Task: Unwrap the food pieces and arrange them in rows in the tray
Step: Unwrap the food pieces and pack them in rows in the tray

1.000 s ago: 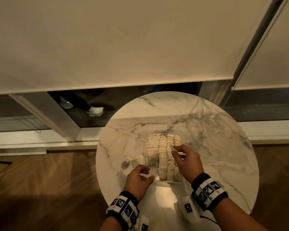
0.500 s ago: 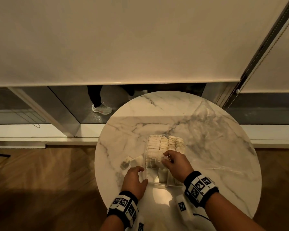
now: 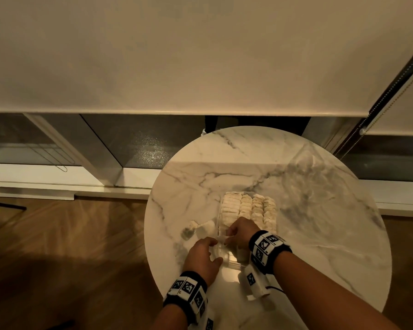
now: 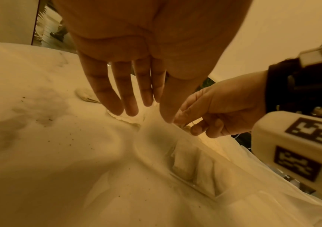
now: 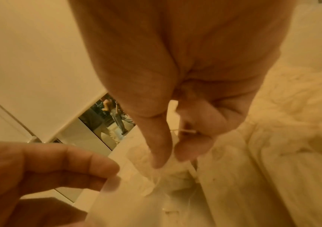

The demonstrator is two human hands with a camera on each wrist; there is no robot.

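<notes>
A clear plastic tray [image 3: 234, 265] on the round marble table [image 3: 332, 246] holds several rows of pale food pieces [image 3: 247, 207]. My right hand [image 3: 229, 237] reaches over the near end of the tray's left row. Its thumb and forefinger pinch a small pale food piece with thin clear film, seen close in the right wrist view [image 5: 169, 160]. My left hand [image 3: 214, 250] lies at the tray's near left corner. In the left wrist view its fingers [image 4: 129, 107] stay straight, with the thumb on the rim beside the right hand [image 4: 187, 125].
Two loose pale pieces [image 3: 192, 226] lie on the table just left of the tray. A clear plastic sheet [image 3: 305, 163] spreads over the table's far right. The table edge is close behind my wrists, with wood floor [image 3: 69, 246] to the left.
My right hand has come from the middle of the tray's right rows down to the near left row. The left hand has stayed at the tray's near left corner.
</notes>
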